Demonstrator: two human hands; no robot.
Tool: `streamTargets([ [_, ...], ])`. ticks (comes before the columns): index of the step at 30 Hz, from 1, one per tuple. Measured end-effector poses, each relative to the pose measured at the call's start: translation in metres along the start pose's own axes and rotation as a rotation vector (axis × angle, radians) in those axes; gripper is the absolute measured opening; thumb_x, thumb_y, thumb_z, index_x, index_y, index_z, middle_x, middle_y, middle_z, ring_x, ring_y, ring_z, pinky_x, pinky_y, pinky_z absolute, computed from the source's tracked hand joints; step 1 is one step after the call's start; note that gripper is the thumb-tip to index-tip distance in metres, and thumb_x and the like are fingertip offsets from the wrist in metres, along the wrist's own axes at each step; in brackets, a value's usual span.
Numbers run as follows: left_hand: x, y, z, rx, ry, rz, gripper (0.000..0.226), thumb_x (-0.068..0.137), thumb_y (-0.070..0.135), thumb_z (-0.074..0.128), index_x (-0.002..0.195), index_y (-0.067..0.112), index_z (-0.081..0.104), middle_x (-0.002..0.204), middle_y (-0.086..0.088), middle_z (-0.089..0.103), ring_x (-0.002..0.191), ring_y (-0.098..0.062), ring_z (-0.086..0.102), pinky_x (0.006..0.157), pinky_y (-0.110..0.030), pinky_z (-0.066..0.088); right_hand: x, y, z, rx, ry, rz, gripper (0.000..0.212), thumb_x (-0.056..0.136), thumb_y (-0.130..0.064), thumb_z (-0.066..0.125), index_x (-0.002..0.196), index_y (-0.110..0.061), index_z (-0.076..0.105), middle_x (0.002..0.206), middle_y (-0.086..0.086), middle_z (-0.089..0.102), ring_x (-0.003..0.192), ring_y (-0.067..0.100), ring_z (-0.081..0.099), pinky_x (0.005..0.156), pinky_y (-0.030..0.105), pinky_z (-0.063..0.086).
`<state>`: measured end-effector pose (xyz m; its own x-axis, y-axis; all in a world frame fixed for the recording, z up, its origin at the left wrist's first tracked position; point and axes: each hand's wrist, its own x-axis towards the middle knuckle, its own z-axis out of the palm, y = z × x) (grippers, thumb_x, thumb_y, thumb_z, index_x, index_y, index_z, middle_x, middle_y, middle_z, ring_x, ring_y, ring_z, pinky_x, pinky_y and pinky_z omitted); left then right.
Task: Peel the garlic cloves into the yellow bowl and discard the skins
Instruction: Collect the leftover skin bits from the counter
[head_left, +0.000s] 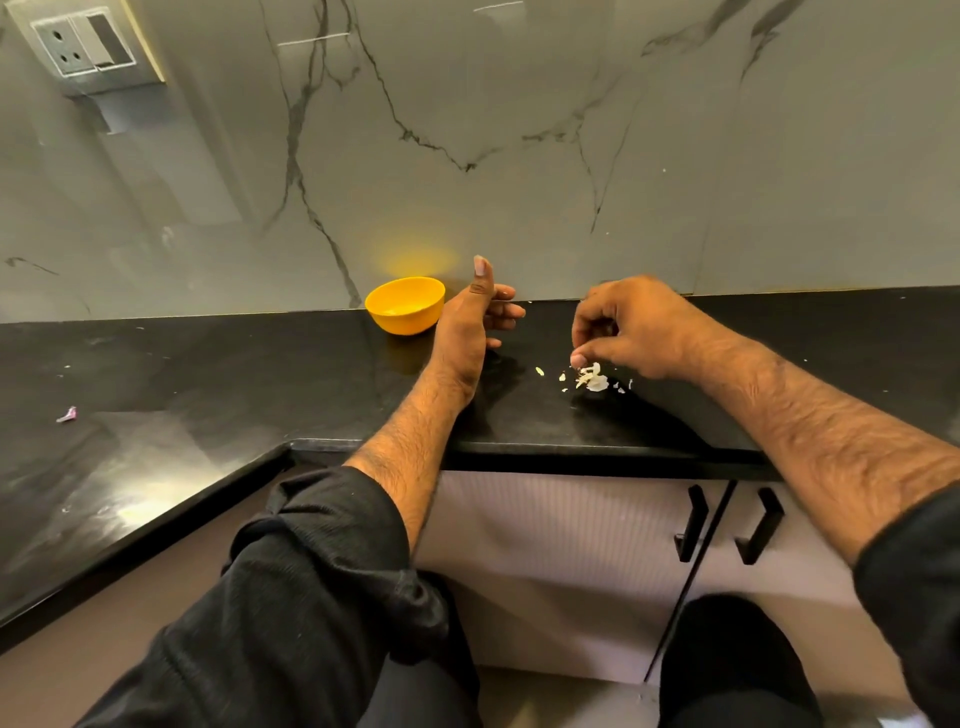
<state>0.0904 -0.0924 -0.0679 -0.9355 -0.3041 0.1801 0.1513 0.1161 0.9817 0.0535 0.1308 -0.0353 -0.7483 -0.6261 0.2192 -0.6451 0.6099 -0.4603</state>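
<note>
Black sleeves (291, 597), pushed up on both forearms, fill the bottom of the view, with the left one lowest and closest. Going out from the fingers: the right hand (631, 327) curls its fingers (579, 359) downward with the tips drawn together just above a small heap of garlic skins (592, 378) on the desk (208, 395); they seem to pinch a shred of skin, though the tips are too small and shadowed to be sure. A few loose flakes lie scattered around that heap, one pale bit a little to its left. The left hand (467, 322) stands on its edge with the thumb pointing straight up and the fingers loosely bent and apart, holding nothing. Just beside that hand, on its left, the yellow bowl (405, 305) sits upright near the back of the desk against the marble wall (519, 130); its inside is barely visible from this angle, so any cloves in it cannot be made out. Far to the left on the black desk lies a small pinkish scrap (67, 414). Below the desk edge are pale cabinet doors (561, 545) with black handles (693, 522), and a wall socket (83, 44) sits at the upper left.
</note>
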Motion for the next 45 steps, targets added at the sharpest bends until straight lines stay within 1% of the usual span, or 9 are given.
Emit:
streamTargets([
  [2, 0.0, -0.001, -0.001, -0.007, -0.002, 0.004, 0.077, 0.105, 0.071, 0.031, 0.118, 0.007, 0.072, 0.106, -0.009, 0.08, 0.099, -0.024, 0.073, 0.081, -0.04, 0.049, 0.006, -0.002, -0.002, 0.02, -0.073, 0.034, 0.017, 0.088, -0.019, 0.084, 0.087, -0.034, 0.077, 0.093, -0.016, 0.074, 0.091, 0.003, 0.07, 0.09, 0.036, 0.062],
  [5, 0.0, -0.001, -0.003, -0.031, 0.009, 0.007, 0.078, 0.103, 0.073, 0.032, 0.117, 0.007, 0.073, 0.105, -0.009, 0.081, 0.099, -0.025, 0.073, 0.082, -0.041, 0.049, 0.013, -0.008, -0.004, -0.092, -0.143, 0.039, 0.044, 0.095, 0.002, 0.064, 0.097, -0.04, 0.078, 0.106, -0.021, 0.07, 0.104, 0.003, 0.066, 0.097, 0.038, 0.059],
  [13, 0.003, 0.0, -0.006, -0.074, 0.035, -0.004, 0.086, 0.092, 0.079, 0.035, 0.117, 0.006, 0.073, 0.106, -0.011, 0.08, 0.098, -0.024, 0.073, 0.084, -0.042, 0.049, 0.013, -0.027, 0.031, -0.318, -0.257, -0.205, 0.049, 0.094, -0.007, 0.055, 0.131, -0.035, 0.071, 0.131, -0.018, 0.06, 0.125, 0.011, 0.054, 0.107, 0.035, 0.048],
  [18, -0.001, 0.001, 0.001, -0.005, 0.001, -0.007, 0.084, 0.09, 0.082, 0.032, 0.112, 0.012, 0.074, 0.105, -0.008, 0.08, 0.099, -0.024, 0.071, 0.086, -0.044, 0.048, -0.012, -0.014, 0.012, -0.3, -0.258, -0.163, 0.043, 0.09, -0.002, 0.058, 0.115, -0.031, 0.079, 0.114, -0.021, 0.067, 0.112, 0.006, 0.061, 0.103, 0.035, 0.051],
  [22, -0.002, 0.006, 0.008, 0.003, -0.009, -0.039, 0.081, 0.096, 0.082, 0.031, 0.107, 0.014, 0.075, 0.105, -0.009, 0.08, 0.096, -0.021, 0.07, 0.085, -0.044, 0.047, -0.014, 0.001, -0.003, -0.076, -0.032, -0.041, 0.05, 0.089, 0.009, 0.052, 0.109, -0.028, 0.08, 0.11, -0.019, 0.069, 0.108, 0.001, 0.064, 0.102, 0.035, 0.055],
  [26, 0.0, 0.009, 0.015, -0.018, -0.017, -0.055, 0.081, 0.102, 0.077, 0.027, 0.113, 0.011, 0.074, 0.109, -0.01, 0.08, 0.1, -0.023, 0.071, 0.087, -0.043, 0.048, 0.007, -0.001, 0.01, -0.295, -0.154, 0.046, 0.05, 0.098, -0.006, 0.052, 0.137, -0.034, 0.067, 0.127, -0.009, 0.056, 0.121, 0.016, 0.054, 0.106, 0.039, 0.05],
  [31, 0.002, 0.003, 0.012, -0.066, 0.005, -0.069, 0.083, 0.101, 0.078, 0.029, 0.116, 0.01, 0.074, 0.109, -0.01, 0.08, 0.111, -0.033, 0.073, 0.088, -0.044, 0.05, -0.004, -0.013, 0.014, -0.494, -0.227, -0.022, 0.046, 0.099, -0.019, 0.056, 0.144, -0.03, 0.062, 0.125, -0.008, 0.055, 0.118, 0.019, 0.056, 0.102, 0.038, 0.051],
  [39, -0.001, 0.005, 0.014, -0.057, -0.003, -0.064, 0.082, 0.103, 0.077, 0.027, 0.116, 0.011, 0.074, 0.107, -0.007, 0.081, 0.113, -0.032, 0.072, 0.091, -0.047, 0.05, -0.032, -0.021, 0.013, -0.392, -0.289, -0.189, 0.041, 0.108, -0.035, 0.049, 0.148, -0.044, 0.055, 0.142, -0.015, 0.048, 0.127, 0.01, 0.047, 0.109, 0.036, 0.045],
  [45, -0.016, 0.007, 0.019, 0.005, -0.04, -0.035, 0.079, 0.105, 0.073, 0.026, 0.117, 0.011, 0.073, 0.11, -0.008, 0.08, 0.115, -0.033, 0.071, 0.091, -0.045, 0.05, -0.048, -0.007, 0.005, -0.442, -0.264, -0.23, 0.046, 0.106, -0.019, 0.054, 0.148, -0.036, 0.058, 0.139, -0.017, 0.054, 0.127, 0.011, 0.049, 0.109, 0.034, 0.046],
])
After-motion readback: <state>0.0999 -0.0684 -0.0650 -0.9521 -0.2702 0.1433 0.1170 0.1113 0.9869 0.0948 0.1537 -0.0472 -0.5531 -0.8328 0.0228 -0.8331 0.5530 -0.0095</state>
